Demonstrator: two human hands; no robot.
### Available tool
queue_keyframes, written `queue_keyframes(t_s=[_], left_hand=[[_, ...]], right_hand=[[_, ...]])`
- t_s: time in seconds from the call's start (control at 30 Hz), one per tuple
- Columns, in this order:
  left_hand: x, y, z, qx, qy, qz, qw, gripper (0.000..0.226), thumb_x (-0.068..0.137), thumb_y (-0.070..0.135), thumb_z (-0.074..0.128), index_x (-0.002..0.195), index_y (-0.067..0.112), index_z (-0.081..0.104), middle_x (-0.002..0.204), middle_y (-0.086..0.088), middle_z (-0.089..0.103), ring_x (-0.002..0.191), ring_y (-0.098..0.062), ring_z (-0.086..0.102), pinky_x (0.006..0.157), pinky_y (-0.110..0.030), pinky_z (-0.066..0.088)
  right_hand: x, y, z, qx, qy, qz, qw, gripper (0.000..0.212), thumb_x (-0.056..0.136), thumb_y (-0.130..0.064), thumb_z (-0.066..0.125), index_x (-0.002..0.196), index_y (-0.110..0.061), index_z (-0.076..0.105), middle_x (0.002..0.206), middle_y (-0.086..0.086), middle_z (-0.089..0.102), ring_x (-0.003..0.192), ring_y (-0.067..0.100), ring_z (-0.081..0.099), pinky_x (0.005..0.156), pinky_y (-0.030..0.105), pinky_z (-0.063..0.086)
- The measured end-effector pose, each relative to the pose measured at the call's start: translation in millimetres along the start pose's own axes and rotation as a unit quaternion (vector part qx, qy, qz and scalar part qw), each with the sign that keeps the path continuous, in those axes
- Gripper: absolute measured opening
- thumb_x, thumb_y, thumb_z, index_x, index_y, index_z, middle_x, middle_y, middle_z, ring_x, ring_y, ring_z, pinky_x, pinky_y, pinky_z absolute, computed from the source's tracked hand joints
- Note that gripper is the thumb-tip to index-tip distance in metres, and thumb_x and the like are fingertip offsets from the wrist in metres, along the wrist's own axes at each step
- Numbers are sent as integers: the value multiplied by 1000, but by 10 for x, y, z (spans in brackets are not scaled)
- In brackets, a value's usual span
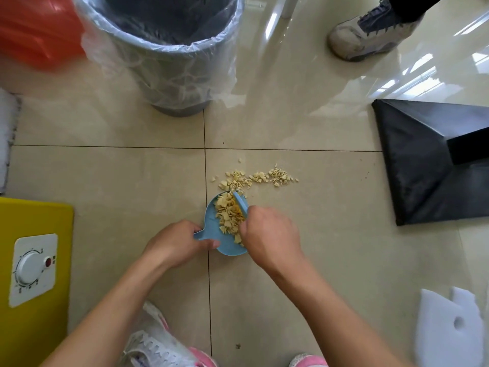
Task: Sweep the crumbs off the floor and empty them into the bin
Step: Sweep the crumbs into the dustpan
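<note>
From the head view, looking straight down at the tiled floor [291, 115]: the left hand [176, 246] has its fingers curled tight round the handle of a small blue dustpan [211, 221], which sits on the floor right on a tile joint. The right hand [270, 238] is closed round a little blue brush [241, 203], its head lying over the pan's far edge. A heap of pale yellow crumbs [230, 217] is already in the pan; more lie scattered on the floor just beyond it, trailing off to the right.

The bin [169, 62], grey with a clear plastic liner draped over its rim, stands at the far side, left of centre, with bare tile between it and the pan.

No readable writing anywhere; the white dial panel [33, 268] on the yellow box [34, 327] at near left has marks too small to make out.

Edges are crowded: a black flared base [423, 165] to the right, white foam [449, 327] near right, an orange bag [37, 30] far left, someone's grey shoe [370, 35] far right, pink-and-white shoes [169, 345] at the near edge.
</note>
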State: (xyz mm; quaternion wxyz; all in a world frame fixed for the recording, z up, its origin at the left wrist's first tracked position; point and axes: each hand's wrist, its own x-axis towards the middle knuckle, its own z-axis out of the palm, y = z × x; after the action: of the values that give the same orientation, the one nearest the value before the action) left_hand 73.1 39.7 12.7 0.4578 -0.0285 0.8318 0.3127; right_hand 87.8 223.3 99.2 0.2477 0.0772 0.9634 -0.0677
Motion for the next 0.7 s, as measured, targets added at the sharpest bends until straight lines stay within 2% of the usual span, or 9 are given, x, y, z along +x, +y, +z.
queue_keyframes(t_s=[0.1, 0.2, 0.33, 0.43, 0.53, 0.63, 0.7], left_hand=[[15, -36, 16, -7, -1, 11, 1000, 36, 79, 64, 75, 71, 28, 73, 47, 11, 57, 47, -10, 53, 52, -27, 36], [9, -79, -5, -12, -10, 19, 1000, 40, 79, 66, 74, 69, 28, 72, 39, 19, 54, 43, -5, 47, 49, -27, 31], [-6, -157, -77, -4, -28, 24, 999, 36, 79, 65, 76, 77, 30, 78, 41, 21, 57, 45, -4, 49, 50, -26, 32], [-23, -216, -119, 13, -54, 19, 998, 33, 79, 64, 77, 71, 33, 75, 41, 21, 57, 48, -6, 51, 52, -27, 34], [-39, -244, -103, 29, -67, 11, 997, 39, 77, 64, 79, 60, 32, 67, 40, 16, 55, 50, -9, 52, 52, -28, 34], [-44, -237, -45, 41, -63, 9, 997, 40, 77, 64, 79, 58, 31, 65, 40, 13, 53, 48, -8, 49, 51, -28, 31], [-35, -236, -17, 34, -64, 9, 997, 38, 76, 64, 79, 59, 33, 67, 40, 13, 53, 48, -9, 48, 51, -29, 31]], right_hand=[[-162, 36, -53, 36, -2, -25, 999, 18, 93, -30, 43, 80, -18, 47, 73, 4, 54, 65, 32, 48, 55, 36, 32], [-250, 288, -139, 60, 10, 13, 998, 19, 90, -32, 42, 78, -19, 48, 66, 2, 50, 64, 32, 50, 56, 36, 35], [-276, 835, -159, 18, 3, 132, 991, 18, 89, -28, 41, 75, -18, 49, 76, 7, 60, 71, 35, 57, 59, 36, 42], [-328, 954, 32, -23, -37, 177, 983, 23, 92, -22, 40, 90, -16, 62, 95, 13, 70, 88, 37, 66, 71, 38, 49], [-370, 786, 261, -5, -34, 168, 985, 28, 97, -20, 38, 106, -12, 64, 104, 15, 71, 97, 37, 67, 73, 38, 50], [-350, 464, 384, 44, -13, 144, 988, 25, 98, -22, 39, 106, -13, 61, 99, 13, 70, 91, 37, 67, 65, 37, 40], [-346, 221, 415, 70, -8, 116, 991, 24, 98, -24, 38, 106, -15, 60, 92, 9, 69, 83, 34, 65, 62, 36, 38]])
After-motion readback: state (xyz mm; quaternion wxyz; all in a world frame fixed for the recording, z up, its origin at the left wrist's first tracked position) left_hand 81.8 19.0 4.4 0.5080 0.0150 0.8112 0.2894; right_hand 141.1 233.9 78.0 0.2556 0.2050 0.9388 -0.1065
